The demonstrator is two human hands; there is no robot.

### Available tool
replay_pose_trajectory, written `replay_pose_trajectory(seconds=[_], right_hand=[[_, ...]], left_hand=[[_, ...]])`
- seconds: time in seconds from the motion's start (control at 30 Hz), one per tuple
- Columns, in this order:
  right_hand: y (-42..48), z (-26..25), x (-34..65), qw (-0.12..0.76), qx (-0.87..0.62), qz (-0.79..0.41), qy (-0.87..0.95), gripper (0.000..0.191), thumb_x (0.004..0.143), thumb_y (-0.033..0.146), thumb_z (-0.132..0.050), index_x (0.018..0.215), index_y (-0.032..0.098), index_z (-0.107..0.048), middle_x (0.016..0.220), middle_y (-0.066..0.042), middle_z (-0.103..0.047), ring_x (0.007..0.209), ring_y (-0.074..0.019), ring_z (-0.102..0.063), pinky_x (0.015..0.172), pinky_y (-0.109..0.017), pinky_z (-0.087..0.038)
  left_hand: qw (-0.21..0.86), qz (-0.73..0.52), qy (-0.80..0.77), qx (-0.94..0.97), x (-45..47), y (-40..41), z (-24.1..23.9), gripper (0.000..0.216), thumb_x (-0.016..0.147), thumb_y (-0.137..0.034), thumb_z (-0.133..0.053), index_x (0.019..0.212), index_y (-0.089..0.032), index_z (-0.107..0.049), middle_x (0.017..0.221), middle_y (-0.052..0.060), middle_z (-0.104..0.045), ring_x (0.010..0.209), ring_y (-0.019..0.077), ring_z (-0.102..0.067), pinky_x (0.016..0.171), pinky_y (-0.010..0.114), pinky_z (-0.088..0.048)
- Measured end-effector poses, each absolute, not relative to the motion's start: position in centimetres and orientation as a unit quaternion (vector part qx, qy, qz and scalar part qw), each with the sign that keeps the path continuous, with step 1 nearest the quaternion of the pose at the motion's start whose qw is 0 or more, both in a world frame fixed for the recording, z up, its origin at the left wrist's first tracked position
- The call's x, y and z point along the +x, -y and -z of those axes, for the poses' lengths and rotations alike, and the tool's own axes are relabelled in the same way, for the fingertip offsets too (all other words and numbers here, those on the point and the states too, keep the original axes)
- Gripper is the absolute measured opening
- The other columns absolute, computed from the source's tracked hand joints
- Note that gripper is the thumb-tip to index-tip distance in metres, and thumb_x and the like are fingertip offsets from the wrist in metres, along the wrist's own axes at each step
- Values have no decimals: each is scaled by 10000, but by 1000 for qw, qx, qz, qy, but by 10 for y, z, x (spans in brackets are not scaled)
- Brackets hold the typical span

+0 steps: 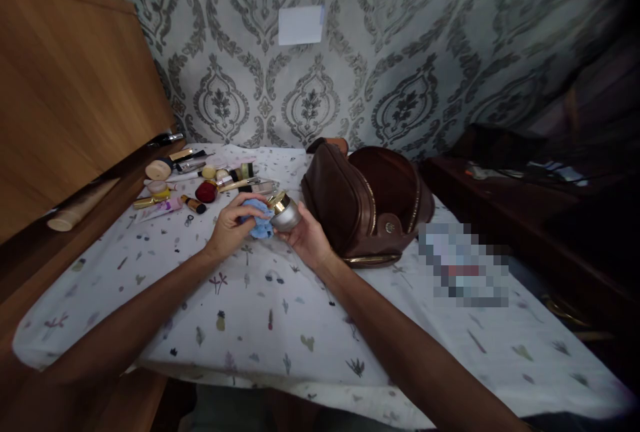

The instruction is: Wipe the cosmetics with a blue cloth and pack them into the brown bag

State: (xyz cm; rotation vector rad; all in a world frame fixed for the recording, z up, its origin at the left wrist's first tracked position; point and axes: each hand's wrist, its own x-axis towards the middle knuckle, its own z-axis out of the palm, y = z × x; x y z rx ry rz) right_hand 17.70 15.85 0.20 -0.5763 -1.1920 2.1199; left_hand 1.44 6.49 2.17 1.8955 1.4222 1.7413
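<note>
My right hand [306, 239] grips a small grey jar [287, 216] with a gold lid, tilted to the left above the table. My left hand [233, 224] is closed on a blue cloth [259, 219] and presses it against the jar's lid end. Both hands meet over the middle of a table covered by a white patterned cloth [260, 305]. A brown leather bag [367, 202] lies unzipped just right of my right hand.
Several cosmetics, tubes and small pots [200, 182] lie at the table's back left. A wooden cabinet [70, 92] stands to the left with a rolled tube [80, 205] beside it. Dark wooden furniture [525, 205] runs along the right. Patterned wallpaper [400, 52] is behind.
</note>
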Motion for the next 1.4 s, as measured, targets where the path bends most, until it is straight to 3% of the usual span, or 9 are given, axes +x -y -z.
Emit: replay_pose_trajectory(seconds=[0.13,0.3,0.43,0.57,0.73,0.9,1.03,1.27,1.4], right_hand=[[-158,-3,177,316,-219,-799,462,461,893,613,-466,1085,222,-616,992,-81,-724,679,-190,-623,622,-321,-518],[-159,-2,175,325,-224,-784,480,485,889,644,-459,1066,225,-628,935,-75,-730,673,-197,-625,571,-313,-509],[-159,-2,174,349,-240,-766,483,480,880,644,-500,1065,228,-650,925,-72,-743,774,-230,-665,570,-318,-536],[-158,-2,174,338,-235,-783,466,409,870,585,-559,1021,219,-664,907,-62,-739,750,-213,-663,559,-304,-542],[-156,2,175,338,-221,-762,506,406,830,607,-599,966,226,-635,909,-55,-707,756,-210,-655,586,-320,-543],[-153,0,176,366,-200,-766,489,360,774,548,-689,910,221,-622,876,-34,-667,722,-178,-615,565,-278,-499],[-152,-2,175,391,-190,-773,462,358,717,506,-766,887,222,-631,858,-14,-674,740,-167,-613,601,-260,-498],[-154,4,173,439,-183,-725,499,425,694,478,-816,1006,241,-649,949,-10,-709,873,-178,-645,804,-296,-518],[-160,12,173,415,-211,-642,608,585,666,472,-822,1156,240,-605,1061,-39,-675,964,-211,-628,853,-339,-516]], left_hand=[[102,-589,-487,637,16,-64,-24,154,826,-134,-620,805,-201,-757,1114,84,-681,1056,216,-641,912,360,-512],[81,-565,-519,637,15,-62,-25,217,840,-164,-572,971,-209,-740,1121,75,-684,1103,228,-623,961,374,-494],[36,-525,-514,678,15,-60,-26,257,909,-203,-524,1003,-231,-762,1181,78,-660,1126,229,-610,982,387,-485],[8,-518,-519,680,14,-61,-23,291,972,-272,-485,1069,-237,-757,1225,90,-627,1165,232,-583,990,388,-478],[19,-507,-547,666,11,-63,-22,311,984,-317,-465,1132,-211,-719,1144,87,-658,1094,221,-606,945,346,-483],[55,-462,-620,632,9,-65,-27,327,975,-392,-438,963,-167,-674,873,42,-684,826,189,-622,770,286,-473],[67,-436,-668,599,11,-64,-30,385,968,-469,-391,748,-192,-542,617,-21,-541,609,149,-522,610,260,-392],[100,-435,-671,592,14,-61,-33,453,954,-510,-367,629,-198,-421,561,-26,-452,555,128,-463,559,249,-344],[82,-446,-657,602,14,-59,-37,451,937,-497,-406,605,-192,-410,550,-35,-403,556,116,-417,563,249,-311]])
